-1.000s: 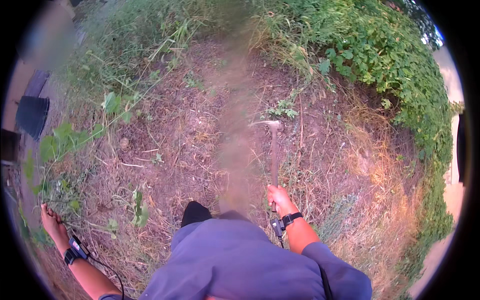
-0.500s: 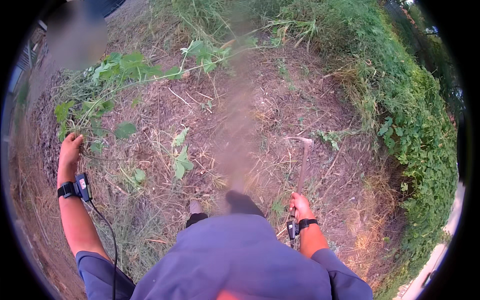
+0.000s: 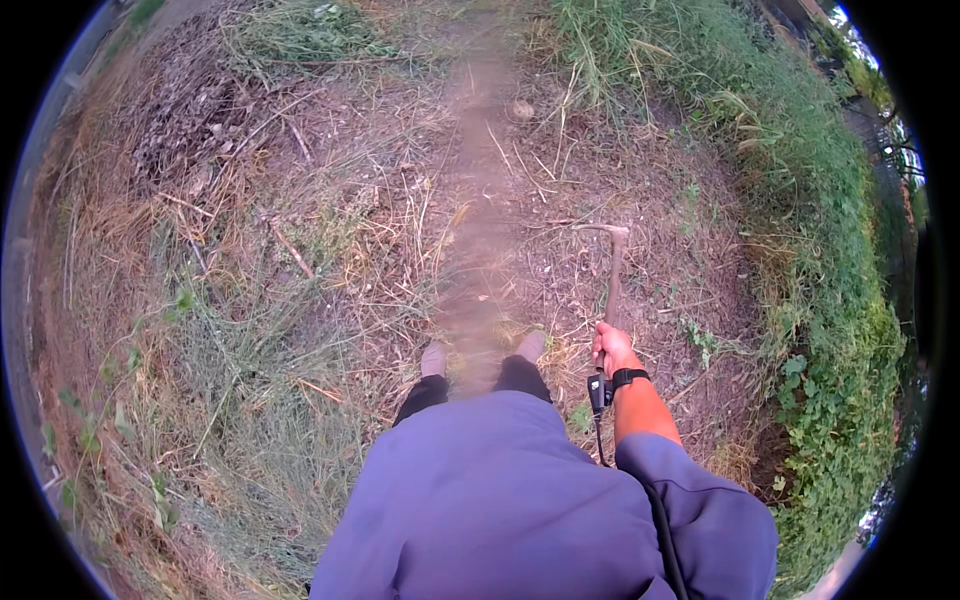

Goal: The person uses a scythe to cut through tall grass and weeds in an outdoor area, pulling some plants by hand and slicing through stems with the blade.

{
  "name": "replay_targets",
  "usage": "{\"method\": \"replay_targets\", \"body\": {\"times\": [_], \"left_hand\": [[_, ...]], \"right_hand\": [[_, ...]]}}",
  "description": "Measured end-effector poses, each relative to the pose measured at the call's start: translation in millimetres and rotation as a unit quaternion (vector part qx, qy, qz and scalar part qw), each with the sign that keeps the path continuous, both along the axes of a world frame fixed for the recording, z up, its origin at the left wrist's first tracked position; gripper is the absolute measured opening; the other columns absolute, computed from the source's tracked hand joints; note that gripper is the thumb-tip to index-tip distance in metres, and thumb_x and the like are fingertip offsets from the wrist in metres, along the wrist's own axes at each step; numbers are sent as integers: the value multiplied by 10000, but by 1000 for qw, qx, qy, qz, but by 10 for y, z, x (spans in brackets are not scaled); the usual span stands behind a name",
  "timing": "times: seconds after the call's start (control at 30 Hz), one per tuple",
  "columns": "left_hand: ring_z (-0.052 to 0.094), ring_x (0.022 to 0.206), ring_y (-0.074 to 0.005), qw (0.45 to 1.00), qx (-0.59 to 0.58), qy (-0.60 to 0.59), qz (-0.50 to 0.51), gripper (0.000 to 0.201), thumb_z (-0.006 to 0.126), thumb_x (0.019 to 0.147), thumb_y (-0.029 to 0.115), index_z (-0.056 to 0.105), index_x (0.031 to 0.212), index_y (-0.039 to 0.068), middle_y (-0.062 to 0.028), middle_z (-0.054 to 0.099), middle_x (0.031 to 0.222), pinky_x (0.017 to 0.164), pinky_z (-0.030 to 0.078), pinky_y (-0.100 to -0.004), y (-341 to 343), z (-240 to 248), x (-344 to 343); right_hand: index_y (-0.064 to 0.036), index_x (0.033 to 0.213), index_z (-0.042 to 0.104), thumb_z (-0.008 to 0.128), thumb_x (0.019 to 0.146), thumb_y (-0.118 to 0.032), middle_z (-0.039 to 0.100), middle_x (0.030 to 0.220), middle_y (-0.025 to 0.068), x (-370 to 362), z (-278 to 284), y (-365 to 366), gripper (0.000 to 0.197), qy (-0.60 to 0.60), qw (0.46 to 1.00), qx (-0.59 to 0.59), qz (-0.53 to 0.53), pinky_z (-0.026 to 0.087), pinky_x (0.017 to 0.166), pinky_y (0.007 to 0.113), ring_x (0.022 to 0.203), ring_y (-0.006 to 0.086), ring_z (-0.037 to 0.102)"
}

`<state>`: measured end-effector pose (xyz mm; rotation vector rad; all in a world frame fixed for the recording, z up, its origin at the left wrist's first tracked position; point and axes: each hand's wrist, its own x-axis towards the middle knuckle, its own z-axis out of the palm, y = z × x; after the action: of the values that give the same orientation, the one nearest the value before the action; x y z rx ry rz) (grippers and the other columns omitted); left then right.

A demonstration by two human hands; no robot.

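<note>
In my right hand (image 3: 614,346) is a sickle (image 3: 613,275), its fingers closed round the lower part of the wooden handle. The handle points away from me, and the thin blade at its far end juts to the left, just above the littered soil. My left hand is out of view. At the far left edge hang blurred leaves of a vine (image 3: 125,420), over dry grass; what bears them cannot be seen.
Cut grass (image 3: 270,430) lies thick on the left, with dry stalks beyond it. A heap of dark dead leaves (image 3: 200,115) is at the far left. Dense green plants (image 3: 820,260) line the right side. My two feet (image 3: 432,360) stand on the soil.
My left hand, which held the leafy vine, has gone out of view. The vine has moved from the far middle to the left edge. My right hand keeps the sickle.
</note>
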<state>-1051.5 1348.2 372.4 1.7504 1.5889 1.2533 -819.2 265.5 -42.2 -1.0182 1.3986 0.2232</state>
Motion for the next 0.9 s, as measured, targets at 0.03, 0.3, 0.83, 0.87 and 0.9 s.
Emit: {"method": "replay_targets", "body": {"times": [0.03,0.3,0.83,0.87,0.9], "left_hand": [[607,917,-188,999,-16,4,50,430,507,952,283,515,1274,-2,-110,597,1063,740,502,-287,-111,-158,-245],[639,758,-263,965,-259,34,33,396,635,862,295,590,1124,2,-109,625,876,592,530,-381,-1257,-2165,698],[636,1002,-279,552,-336,368,-669,606,558,929,230,329,1455,34,-162,563,1290,732,529,-344,-7778,-3297,4944],[634,1005,-281,534,-325,375,-685,609,561,925,228,331,1452,30,-161,564,1284,739,529,-349,-8110,-3263,4990],[638,990,-276,529,-321,375,-690,603,564,917,223,344,1442,25,-147,578,1246,730,528,-345,-8460,-3237,4999]], "right_hand": [[-81,816,488,515,973,-242,424,508,24,139,-26,70,227,-6,1000,0,7,340,371,319,407,151,401],[-115,823,492,570,951,-205,429,536,-25,259,69,244,175,-37,996,30,71,335,390,287,426,118,408],[-64,868,469,561,943,-182,426,539,3,-2700,-251,-662,168,59,974,62,-210,333,349,317,393,126,404],[-56,873,474,565,941,-185,425,532,11,-2887,-252,-694,172,78,965,81,-236,335,346,328,389,133,407],[-46,862,485,567,938,-186,430,526,23,-3029,-221,-747,179,102,962,73,-243,335,343,334,384,142,411]]}}
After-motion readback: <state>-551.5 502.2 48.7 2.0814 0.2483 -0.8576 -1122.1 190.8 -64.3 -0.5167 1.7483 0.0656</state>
